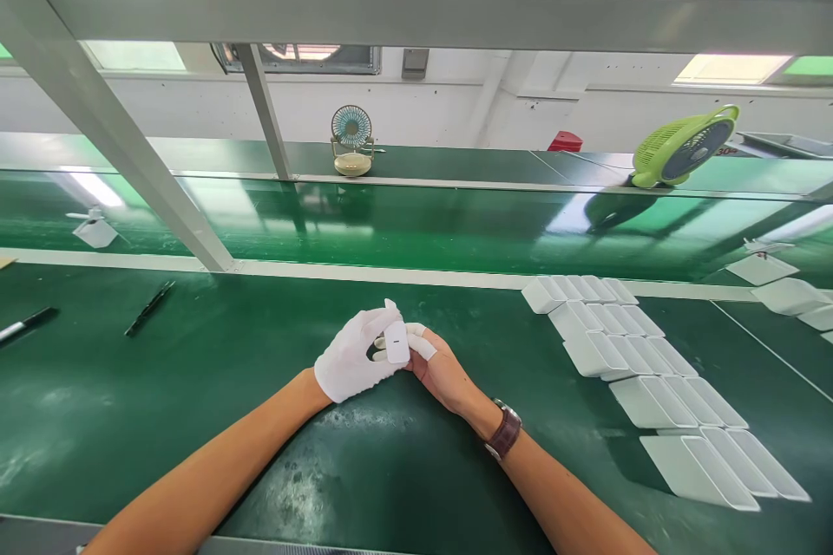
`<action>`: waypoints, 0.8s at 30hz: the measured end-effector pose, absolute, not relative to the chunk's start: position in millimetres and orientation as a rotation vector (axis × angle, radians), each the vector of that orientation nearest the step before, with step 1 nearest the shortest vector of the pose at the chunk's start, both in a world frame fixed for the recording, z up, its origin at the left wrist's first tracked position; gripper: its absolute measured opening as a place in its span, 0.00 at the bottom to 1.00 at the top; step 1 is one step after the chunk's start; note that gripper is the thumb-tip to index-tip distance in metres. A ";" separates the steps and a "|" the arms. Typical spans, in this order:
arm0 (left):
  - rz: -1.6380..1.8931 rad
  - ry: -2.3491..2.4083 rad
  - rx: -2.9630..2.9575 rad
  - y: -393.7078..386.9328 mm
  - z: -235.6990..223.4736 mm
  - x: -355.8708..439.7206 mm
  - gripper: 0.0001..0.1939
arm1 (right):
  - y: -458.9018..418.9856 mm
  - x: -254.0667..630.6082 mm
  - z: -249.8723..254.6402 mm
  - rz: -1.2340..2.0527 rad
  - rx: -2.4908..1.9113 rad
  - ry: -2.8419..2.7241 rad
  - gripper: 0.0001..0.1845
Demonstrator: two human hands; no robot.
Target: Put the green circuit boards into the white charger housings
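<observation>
Held up over the middle of the green worktop is a small white plastic piece [396, 342], rounded at the corners, with a short dark slot on its face. My left hand [355, 357], in a white glove, is closed around its left side. My right hand [442, 368] wears white finger cots and a wristwatch [504, 431]; its fingertips grip the piece from the right. The fingers partly hide the piece's edges and back.
Several rows of white plastic housings [651, 355] stand on the worktop at right. Pens [149, 310] lie at left. Beyond the white rail runs a green conveyor belt [416, 230] carrying white parts. A small fan [352, 139] and a green fan [680, 147] stand behind it.
</observation>
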State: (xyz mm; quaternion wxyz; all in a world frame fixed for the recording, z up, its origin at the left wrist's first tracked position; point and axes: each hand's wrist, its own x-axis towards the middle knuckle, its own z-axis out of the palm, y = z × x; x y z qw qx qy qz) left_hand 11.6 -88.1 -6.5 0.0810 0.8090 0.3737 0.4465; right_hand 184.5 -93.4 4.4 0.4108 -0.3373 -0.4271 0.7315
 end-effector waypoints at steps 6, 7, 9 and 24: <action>1.315 1.106 2.384 -86.6 -4.0 10.7 0.31 | -92.9 186.1 1.0 1.759 -0.896 -1.117 0.15; 1.313 1.106 2.362 -86.2 -3.6 10.2 0.31 | -92.6 186.9 0.4 1.694 -0.920 -1.149 0.15; 1.275 1.158 2.286 -85.1 -3.9 9.2 0.33 | -91.8 189.0 -1.1 1.488 -0.992 -1.230 0.16; 0.942 1.431 1.904 -74.1 -7.1 1.5 0.23 | -89.7 198.8 -2.4 0.632 -1.001 -1.873 0.12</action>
